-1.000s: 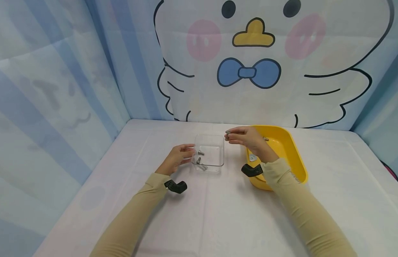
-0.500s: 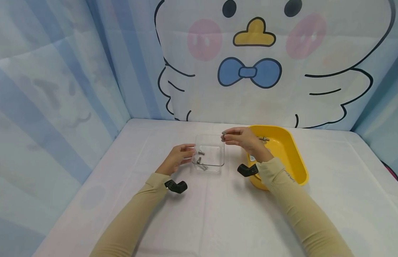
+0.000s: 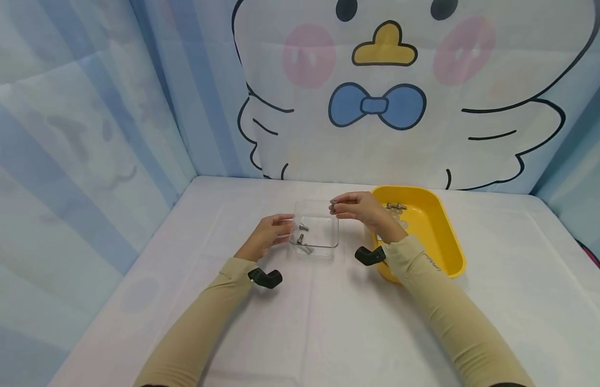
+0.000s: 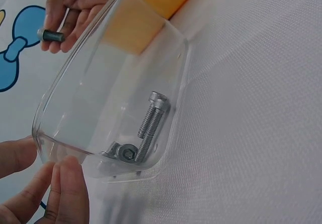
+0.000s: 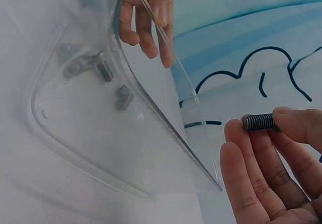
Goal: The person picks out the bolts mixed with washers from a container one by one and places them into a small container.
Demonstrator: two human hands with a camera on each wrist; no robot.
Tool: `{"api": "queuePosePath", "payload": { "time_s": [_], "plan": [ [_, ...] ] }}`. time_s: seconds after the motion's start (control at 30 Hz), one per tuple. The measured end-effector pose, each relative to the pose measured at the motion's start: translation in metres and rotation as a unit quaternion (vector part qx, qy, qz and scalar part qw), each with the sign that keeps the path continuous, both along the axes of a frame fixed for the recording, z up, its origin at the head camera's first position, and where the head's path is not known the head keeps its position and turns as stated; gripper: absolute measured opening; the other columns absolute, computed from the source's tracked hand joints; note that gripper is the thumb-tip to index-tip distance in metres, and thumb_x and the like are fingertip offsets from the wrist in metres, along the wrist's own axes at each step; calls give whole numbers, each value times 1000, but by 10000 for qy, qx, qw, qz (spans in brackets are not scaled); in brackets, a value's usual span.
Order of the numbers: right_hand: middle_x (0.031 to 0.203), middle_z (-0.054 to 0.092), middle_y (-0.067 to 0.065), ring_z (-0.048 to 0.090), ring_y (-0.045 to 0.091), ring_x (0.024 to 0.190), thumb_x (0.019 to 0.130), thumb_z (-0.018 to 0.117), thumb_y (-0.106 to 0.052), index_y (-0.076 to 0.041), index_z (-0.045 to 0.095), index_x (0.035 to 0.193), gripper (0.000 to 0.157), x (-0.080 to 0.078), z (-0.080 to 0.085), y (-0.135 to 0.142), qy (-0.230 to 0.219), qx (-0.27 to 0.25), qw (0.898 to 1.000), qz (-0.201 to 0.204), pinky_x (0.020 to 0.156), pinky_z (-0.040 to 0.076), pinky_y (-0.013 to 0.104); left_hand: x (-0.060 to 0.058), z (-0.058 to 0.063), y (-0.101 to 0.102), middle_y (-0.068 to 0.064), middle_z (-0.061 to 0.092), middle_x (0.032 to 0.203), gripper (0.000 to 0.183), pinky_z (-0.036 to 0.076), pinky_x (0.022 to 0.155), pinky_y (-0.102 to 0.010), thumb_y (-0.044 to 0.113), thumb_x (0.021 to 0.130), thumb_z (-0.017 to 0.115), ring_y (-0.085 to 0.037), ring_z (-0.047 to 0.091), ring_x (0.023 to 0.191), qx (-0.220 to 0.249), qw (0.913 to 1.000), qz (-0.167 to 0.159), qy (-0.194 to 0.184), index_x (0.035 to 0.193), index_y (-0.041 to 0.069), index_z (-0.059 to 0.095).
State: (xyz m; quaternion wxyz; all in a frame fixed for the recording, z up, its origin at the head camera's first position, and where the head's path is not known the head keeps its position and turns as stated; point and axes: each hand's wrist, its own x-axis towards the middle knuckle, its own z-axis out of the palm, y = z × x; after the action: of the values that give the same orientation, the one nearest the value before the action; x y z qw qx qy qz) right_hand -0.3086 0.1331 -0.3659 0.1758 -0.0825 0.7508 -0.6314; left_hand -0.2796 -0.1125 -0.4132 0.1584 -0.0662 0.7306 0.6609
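Note:
My left hand [image 3: 273, 235] holds the left wall of a clear plastic box [image 4: 113, 63], thumb and fingers at its rim. Inside the box lie several silver socket-head bolts [image 4: 151, 123], long and short. Over by the box's right rim, my right hand [image 3: 360, 210] pinches a short threaded bolt [image 5: 259, 122] between thumb and fingertips. The bolt stays above the rim's height, outside the box in the left wrist view.
Just right of the box stands a yellow tray [image 3: 445, 242], partly behind my right forearm. It contains bolts [image 3: 397, 206] and flat round washers [image 3: 404, 224]. A white cloth [image 3: 329, 322] covers the table; a printed curtain [image 3: 372, 150] hangs behind.
My right hand has moved left with the bolt, from beside the yellow tray to the box's right rim, uncovering more bolts and washers in the tray. The left hand keeps its place.

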Motion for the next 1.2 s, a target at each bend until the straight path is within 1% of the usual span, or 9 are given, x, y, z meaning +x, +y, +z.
{"api": "queuePosePath", "payload": {
  "time_s": [0.1, 0.2, 0.33, 0.47, 0.8, 1.0, 1.2],
  "plan": [
    [108, 68, 10, 67, 10, 88, 91, 60, -8, 8, 53, 124, 36, -1, -2, -1, -4, 81, 9999, 97, 98, 50, 40, 1, 0, 0, -14, 52, 133, 42, 47, 103, -37, 11, 93, 57, -25, 52, 121, 10, 10000, -37, 22, 135, 9, 50],
    [110, 67, 12, 66, 9, 88, 92, 60, -8, 7, 54, 123, 36, -2, -4, -1, -32, 146, 9998, 108, 96, 52, 37, 0, 0, -1, -14, 52, 132, 43, 48, 102, -36, 11, 93, 57, -25, 53, 120, 15, 10000, -54, 33, 135, 9, 50],
    [106, 68, 9, 67, 9, 87, 91, 60, -8, 7, 54, 124, 36, -3, -6, -2, -51, 176, 9998, 94, 92, 54, 34, 0, 0, 0, -12, 54, 129, 42, 49, 101, -35, 11, 93, 58, -24, 54, 118, -39, 10000, -19, 14, 134, 10, 51],
    [104, 69, 8, 67, 8, 86, 92, 59, -7, 8, 54, 124, 35, -4, -6, -3, -64, 165, 9998, 134, 95, 52, 38, 0, 1, 0, -12, 54, 130, 42, 48, 101, -35, 11, 93, 58, -23, 54, 118, -30, 10000, -29, 27, 134, 11, 51],
    [92, 69, -1, 67, 8, 84, 91, 59, -4, 10, 53, 123, 35, -5, -10, -4, -190, 5, 9997, 161, 101, 46, 47, 1, 0, -1, -13, 52, 132, 42, 48, 102, -36, 9, 94, 57, -24, 53, 120, 35, 10000, -62, 38, 135, 9, 49],
    [93, 69, -2, 66, 7, 85, 90, 60, -5, 9, 55, 122, 35, -6, -12, -3, -135, 115, 9996, 220, 101, 47, 46, 0, -1, 0, -12, 54, 131, 41, 48, 101, -35, 9, 93, 58, -23, 53, 119, 6, 10000, 7, -23, 134, 10, 51],
    [92, 69, -3, 66, 7, 85, 90, 60, -5, 10, 54, 122, 36, -6, -13, -2, -100, 68, 9995, 308, 101, 47, 45, 0, 0, 0, -12, 54, 131, 41, 48, 101, -35, 10, 93, 58, -23, 54, 119, -32, 10000, 37, -76, 133, 11, 52]
  ]
}}
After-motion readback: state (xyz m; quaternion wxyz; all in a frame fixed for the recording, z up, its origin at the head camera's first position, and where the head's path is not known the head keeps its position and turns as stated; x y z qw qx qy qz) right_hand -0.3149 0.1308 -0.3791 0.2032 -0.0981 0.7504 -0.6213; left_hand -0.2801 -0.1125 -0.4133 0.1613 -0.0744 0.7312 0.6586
